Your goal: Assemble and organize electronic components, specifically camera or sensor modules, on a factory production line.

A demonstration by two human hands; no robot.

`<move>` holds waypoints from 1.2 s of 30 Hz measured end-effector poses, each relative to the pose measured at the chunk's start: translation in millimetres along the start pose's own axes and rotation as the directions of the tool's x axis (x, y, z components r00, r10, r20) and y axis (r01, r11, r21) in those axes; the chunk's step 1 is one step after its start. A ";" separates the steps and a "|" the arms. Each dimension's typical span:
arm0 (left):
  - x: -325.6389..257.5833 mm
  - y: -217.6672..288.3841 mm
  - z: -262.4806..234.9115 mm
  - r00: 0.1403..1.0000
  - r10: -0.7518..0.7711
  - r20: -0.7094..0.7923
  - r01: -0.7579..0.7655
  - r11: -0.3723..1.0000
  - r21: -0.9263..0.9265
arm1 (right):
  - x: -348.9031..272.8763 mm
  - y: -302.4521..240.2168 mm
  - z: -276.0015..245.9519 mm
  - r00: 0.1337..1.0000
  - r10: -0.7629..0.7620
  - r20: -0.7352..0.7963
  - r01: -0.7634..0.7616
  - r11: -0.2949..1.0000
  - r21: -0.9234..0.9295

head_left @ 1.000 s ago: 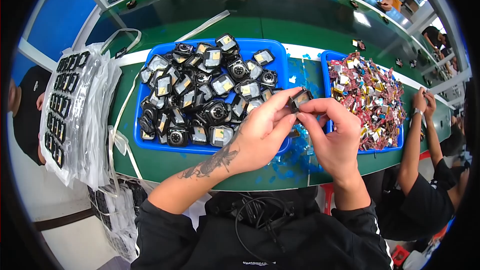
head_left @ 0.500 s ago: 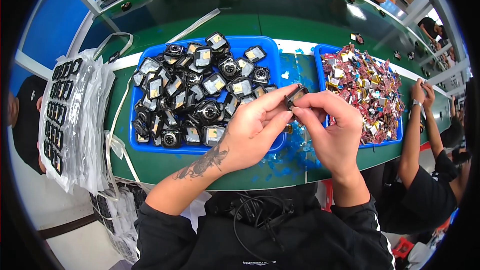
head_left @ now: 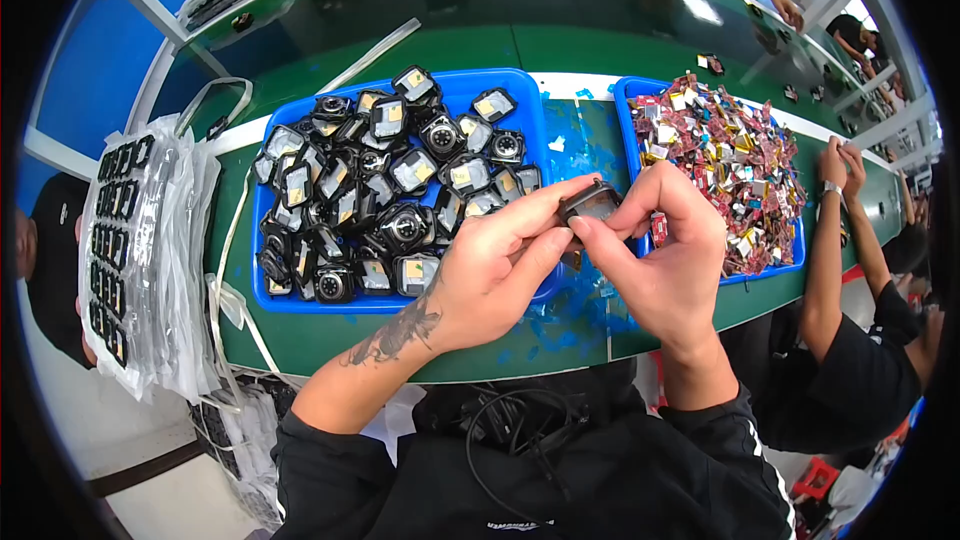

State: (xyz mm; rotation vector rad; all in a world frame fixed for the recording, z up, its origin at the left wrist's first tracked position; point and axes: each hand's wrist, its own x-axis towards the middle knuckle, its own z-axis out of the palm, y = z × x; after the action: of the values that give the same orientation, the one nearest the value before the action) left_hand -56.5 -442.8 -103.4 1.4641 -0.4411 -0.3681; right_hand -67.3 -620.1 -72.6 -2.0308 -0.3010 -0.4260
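My left hand [head_left: 497,270] is closed on a black smartwatch case [head_left: 594,202], holding it between thumb and fingers. At its right side, my right hand [head_left: 672,265] pinches the same case with thumb and index finger. A greyish flat face of the case is turned partly up; my fingers cover the rest. Left of my hands, a blue tray [head_left: 536,105] is heaped with black smartwatch cases [head_left: 405,227], some face up, some showing round backs. To the right, a second blue tray [head_left: 623,112] holds a pile of small red, white and yellow parts [head_left: 715,175].
Blue film scraps [head_left: 575,155] litter the green table [head_left: 480,350] between the trays. Wrapped stacked trays [head_left: 150,250] stand at the left edge. A pale strip [head_left: 375,55] lies beyond the left tray. A co-worker's forearms [head_left: 828,230] reach in at right.
The smartwatch case has turned in my fingers, so more of its flat face shows. Both hands keep hold of it. Across the table, co-workers' hands have shifted.
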 end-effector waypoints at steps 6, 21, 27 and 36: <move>-0.3 0.7 -0.1 0.995 0.097 0.035 -0.100 0.990 0.095 | 0.6 8.2 -1.0 0.999 -0.048 0.000 0.048 0.996 0.075; 6.8 -9.7 7.5 0.949 0.208 -0.237 -0.249 0.955 -0.161 | -26.0 17.5 -6.3 0.963 0.225 0.145 -0.267 0.847 0.460; 5.8 -0.8 -1.4 0.872 0.487 -0.048 -0.407 0.777 0.480 | -20.6 19.3 -13.2 0.956 0.201 0.215 -0.292 0.723 0.626; 5.1 -2.5 -1.9 0.968 0.248 -0.030 -0.226 0.920 0.321 | -21.8 26.4 -23.0 0.942 0.187 0.278 -0.299 0.843 0.448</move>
State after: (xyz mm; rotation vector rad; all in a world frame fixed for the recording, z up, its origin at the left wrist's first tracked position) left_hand -51.1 -443.8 -105.6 1.7054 -0.6357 -0.0502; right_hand -80.9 -653.5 -92.6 -1.5878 -0.2492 0.0469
